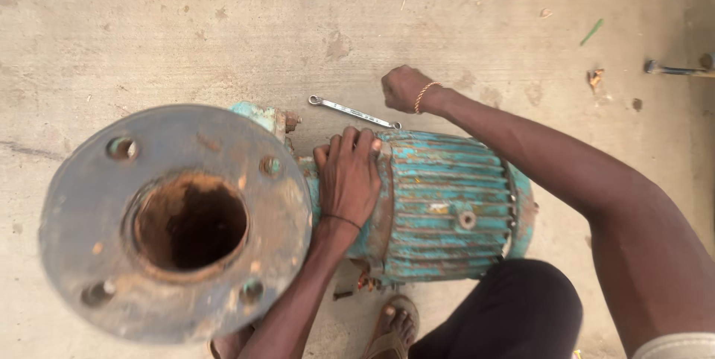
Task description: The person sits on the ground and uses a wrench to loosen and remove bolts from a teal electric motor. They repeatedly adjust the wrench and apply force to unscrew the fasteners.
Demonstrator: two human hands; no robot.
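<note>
A rusty teal pump motor (447,206) with cooling fins lies on its side on the concrete floor. Its big round flange (82,180), rusty around the bore and with bolt holes, faces the camera at the left. My left hand (346,180) lies over the housing between flange and finned body, fingers curled over the top edge. My right hand (404,88) is a closed fist beyond the motor, just above the floor. A slim silver ring spanner (350,112) lies on the floor, its near end close to that fist.
My foot in a sandal (391,325) and my knee in black trousers (510,307) are close against the motor's near side. A metal tool (674,70) lies at the right edge. Bits of straw and a green leaf (592,31) lie at the top right.
</note>
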